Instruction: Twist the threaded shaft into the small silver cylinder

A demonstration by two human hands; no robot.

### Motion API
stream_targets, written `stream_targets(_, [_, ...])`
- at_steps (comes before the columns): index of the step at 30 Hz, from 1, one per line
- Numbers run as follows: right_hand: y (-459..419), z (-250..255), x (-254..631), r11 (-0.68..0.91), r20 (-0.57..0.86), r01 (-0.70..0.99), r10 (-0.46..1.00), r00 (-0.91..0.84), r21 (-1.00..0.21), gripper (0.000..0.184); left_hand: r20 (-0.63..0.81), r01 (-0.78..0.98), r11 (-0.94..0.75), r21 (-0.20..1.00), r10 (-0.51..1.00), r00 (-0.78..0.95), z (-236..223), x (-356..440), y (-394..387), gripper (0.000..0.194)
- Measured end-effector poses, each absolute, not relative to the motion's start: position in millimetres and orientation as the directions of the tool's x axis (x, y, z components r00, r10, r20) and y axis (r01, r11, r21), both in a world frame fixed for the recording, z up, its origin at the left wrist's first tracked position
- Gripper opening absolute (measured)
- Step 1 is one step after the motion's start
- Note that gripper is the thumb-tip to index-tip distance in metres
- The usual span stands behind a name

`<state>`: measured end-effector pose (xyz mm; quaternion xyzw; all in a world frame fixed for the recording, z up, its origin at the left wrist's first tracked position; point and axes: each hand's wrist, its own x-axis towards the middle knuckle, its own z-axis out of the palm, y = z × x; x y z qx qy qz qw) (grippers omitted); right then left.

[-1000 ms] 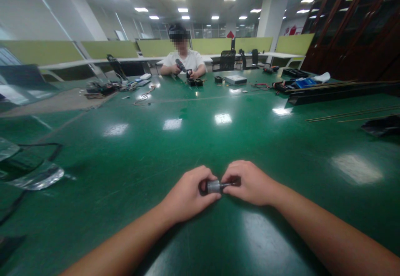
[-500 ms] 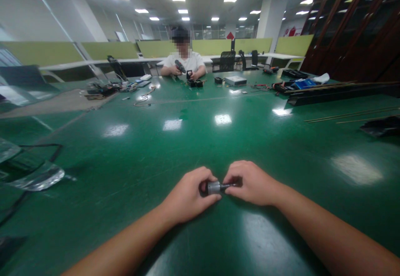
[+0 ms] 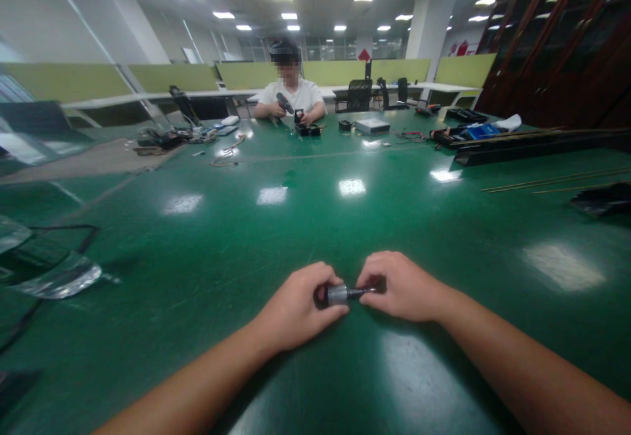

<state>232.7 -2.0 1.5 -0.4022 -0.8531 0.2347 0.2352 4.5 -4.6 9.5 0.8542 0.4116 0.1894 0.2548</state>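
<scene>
My left hand [image 3: 305, 303] is closed around a grey metal cylinder [image 3: 338, 294] with a dark left end; it looks like the nose of a small tool, but I cannot tell its exact kind. A dark, narrow shaft [image 3: 353, 292] sticks out of the cylinder to the right. Thumb and fingers of my right hand [image 3: 399, 287] pinch this shaft close to its thin right tip. The piece lies level between both hands, low over the green tabletop [image 3: 315, 231]. My left palm hides part of the cylinder's dark end.
Across the table a person [image 3: 296, 96] holds a power drill [image 3: 284, 102] near small black boxes [image 3: 308, 130]. A silver box [image 3: 372, 126], cables and tools lie along the far side. Thin rods [image 3: 552, 181] and a black channel [image 3: 532, 148] are at right; a clear plastic object [image 3: 59, 280] is at left.
My right hand has slid slightly to the right along the shaft, baring a bit more of it. My left hand and the cylinder have stayed nearly still.
</scene>
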Motion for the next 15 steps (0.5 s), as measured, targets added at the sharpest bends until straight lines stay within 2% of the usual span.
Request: stream_targets(15, [0.7, 2.0, 240.0, 0.574, 0.198, 0.577, 0.787, -0.584, -0.581, 0.007, 0.101, 0.619, -0.526, 0.583, 0.803, 0.588, 7.2, 4.4, -4.7, 0.017])
